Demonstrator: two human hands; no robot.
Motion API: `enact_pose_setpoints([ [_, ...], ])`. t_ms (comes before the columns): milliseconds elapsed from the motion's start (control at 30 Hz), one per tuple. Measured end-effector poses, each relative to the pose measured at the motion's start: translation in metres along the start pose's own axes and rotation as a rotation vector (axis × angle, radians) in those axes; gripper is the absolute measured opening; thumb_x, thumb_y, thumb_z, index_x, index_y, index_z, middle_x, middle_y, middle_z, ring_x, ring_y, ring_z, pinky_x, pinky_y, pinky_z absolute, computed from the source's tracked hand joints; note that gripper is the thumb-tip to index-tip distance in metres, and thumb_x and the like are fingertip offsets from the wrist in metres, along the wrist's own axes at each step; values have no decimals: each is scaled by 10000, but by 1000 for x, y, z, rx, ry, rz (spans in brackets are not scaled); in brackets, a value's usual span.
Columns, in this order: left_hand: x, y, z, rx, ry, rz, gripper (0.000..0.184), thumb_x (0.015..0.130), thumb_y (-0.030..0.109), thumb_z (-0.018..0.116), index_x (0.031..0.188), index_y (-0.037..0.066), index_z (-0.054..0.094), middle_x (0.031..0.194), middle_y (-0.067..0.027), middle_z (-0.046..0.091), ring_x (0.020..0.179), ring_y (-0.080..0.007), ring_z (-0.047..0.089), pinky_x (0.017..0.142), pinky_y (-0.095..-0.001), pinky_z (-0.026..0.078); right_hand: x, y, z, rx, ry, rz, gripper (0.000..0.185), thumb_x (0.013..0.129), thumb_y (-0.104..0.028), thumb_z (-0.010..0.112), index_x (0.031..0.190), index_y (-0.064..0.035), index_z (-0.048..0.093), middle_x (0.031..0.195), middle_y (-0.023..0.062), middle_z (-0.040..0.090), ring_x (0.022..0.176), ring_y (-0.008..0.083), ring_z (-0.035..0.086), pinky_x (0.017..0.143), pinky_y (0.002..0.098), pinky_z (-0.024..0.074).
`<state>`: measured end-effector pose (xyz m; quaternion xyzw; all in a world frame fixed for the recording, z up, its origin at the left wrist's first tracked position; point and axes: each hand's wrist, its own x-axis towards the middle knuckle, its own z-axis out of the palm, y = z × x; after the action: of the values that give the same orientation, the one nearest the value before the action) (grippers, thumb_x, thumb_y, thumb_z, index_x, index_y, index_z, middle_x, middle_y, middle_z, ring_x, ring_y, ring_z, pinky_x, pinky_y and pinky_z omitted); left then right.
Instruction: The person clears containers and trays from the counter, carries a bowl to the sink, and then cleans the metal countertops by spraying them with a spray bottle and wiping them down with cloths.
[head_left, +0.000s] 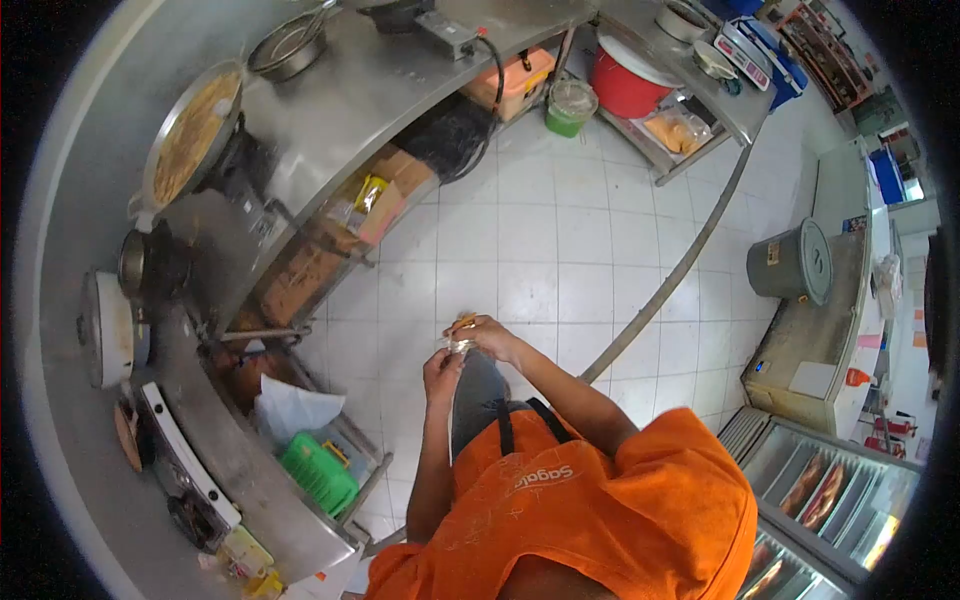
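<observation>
In front of my knee, both hands meet around a small shiny, pale item (460, 345) that looks like clear plastic. An orange-brown part (464, 322) shows at its top, by the fingers; its exact kind is too small to make out. My left hand (441, 374) pinches it from the lower left with closed fingers. From the upper right, my right hand (490, 336) has its fingers closed around the upper part. The grey trouser leg (475, 395) is just below the hands, and white floor tiles lie beyond them.
A steel counter (330, 110) with pans and a stove curves along the left. Beneath it are cardboard boxes (300, 275) and a green basket (320, 473). A red bucket (625, 80) stands at the back, a grey lidded bin (790, 262) at right. A hose (660, 290) crosses the floor.
</observation>
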<state>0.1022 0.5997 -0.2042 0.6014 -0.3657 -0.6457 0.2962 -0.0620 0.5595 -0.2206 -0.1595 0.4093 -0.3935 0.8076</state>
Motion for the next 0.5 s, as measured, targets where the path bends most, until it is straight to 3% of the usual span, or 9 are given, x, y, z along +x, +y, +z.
enact_pose_setpoints([
  [167, 144, 21, 115, 257, -152, 127, 160, 882, 129, 679, 978, 1, 674, 821, -37, 680, 735, -102, 616, 675, -267, 490, 37, -103, -130, -17, 201, 16, 245, 856, -106, 689, 1070, 0, 631, 988, 73, 661, 935, 180, 628, 825, 297, 510],
  [200, 173, 27, 144, 322, -131, 266, 177, 880, 165, 669, 952, 3, 679, 794, -76, 697, 721, -155, 653, 668, -308, 505, 43, -127, -154, 27, 258, 48, 245, 860, -113, 689, 1071, -7, 628, 1007, 75, 664, 961, 176, 622, 837, 302, 505],
  [233, 203, 36, 166, 393, -161, 271, 194, 882, 186, 664, 936, 0, 678, 787, -91, 697, 717, -177, 660, 665, -319, 508, 50, -149, -174, 76, 318, 83, 244, 863, -121, 690, 1073, -15, 624, 1027, 77, 666, 987, 172, 615, 849, 308, 500],
  [367, 308, 86, 276, 599, -285, 242, 256, 891, 273, 661, 906, 18, 667, 813, -125, 697, 714, -231, 672, 674, -340, 518, 89, -223, -287, 103, 447, -90, 262, 844, -124, 712, 1059, 3, 632, 1004, 93, 677, 901, 189, 655, 790, 321, 532],
  [467, 348, 155, 328, 421, -332, 183, 244, 906, 230, 671, 1061, 44, 645, 984, -72, 689, 840, -170, 653, 734, -305, 516, 122, -299, -359, -57, 528, -361, 195, 860, -45, 647, 1043, 22, 641, 941, 108, 687, 827, 172, 657, 761, 296, 549],
  [500, 367, 166, 338, 316, -333, 168, 259, 911, 216, 670, 1105, 48, 633, 1014, -57, 679, 870, -157, 643, 749, -296, 515, 123, -359, -352, -74, 622, -290, 206, 875, -76, 627, 1056, 22, 637, 942, 103, 683, 829, 175, 655, 733, 301, 545],
])
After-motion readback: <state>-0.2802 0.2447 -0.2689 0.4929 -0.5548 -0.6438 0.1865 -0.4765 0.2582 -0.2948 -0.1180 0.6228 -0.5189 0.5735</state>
